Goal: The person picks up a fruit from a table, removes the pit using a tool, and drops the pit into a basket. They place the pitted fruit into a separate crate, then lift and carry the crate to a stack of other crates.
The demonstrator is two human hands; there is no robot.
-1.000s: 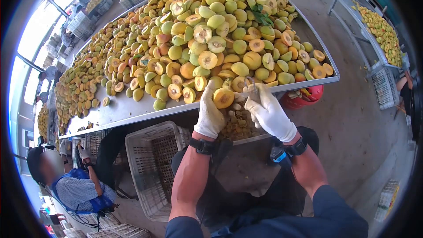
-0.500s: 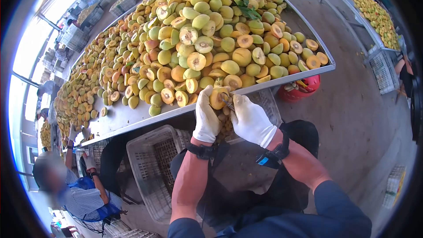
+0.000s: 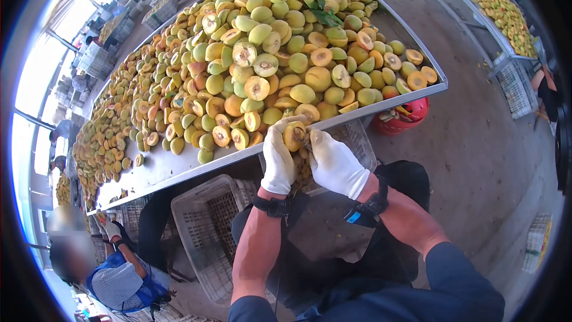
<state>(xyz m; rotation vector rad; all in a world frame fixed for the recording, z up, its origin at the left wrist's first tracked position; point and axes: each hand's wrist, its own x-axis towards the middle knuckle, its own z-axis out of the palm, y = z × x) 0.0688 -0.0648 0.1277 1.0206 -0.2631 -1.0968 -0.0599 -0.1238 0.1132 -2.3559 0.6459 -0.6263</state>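
Observation:
My left hand [image 3: 278,160], in a white glove, is closed around a halved yellow peach [image 3: 293,136] with its cut face turned towards my right hand. My right hand [image 3: 335,162], also gloved, pinches a small metal tool [image 3: 307,139] whose tip meets the cut face; the fingers hide most of the tool. Both hands are at the near rim of a metal table [image 3: 381,107]. On that table lies a large pile of peaches [image 3: 257,89], many of them halved with pits showing. Beneath my hands, a crate [image 3: 359,143] holds fruit pieces.
Another plastic crate [image 3: 193,220] stands on the floor left of my legs. A red bucket [image 3: 400,124] sits under the table's right corner. A co-worker [image 3: 122,280] works at the left. A second table with fruit [image 3: 497,15] is at far right.
The peach half has turned slightly in my left hand, and the tool is now more hidden by my fingers. The co-worker's hand has drawn back from the table. The view has shifted slightly.

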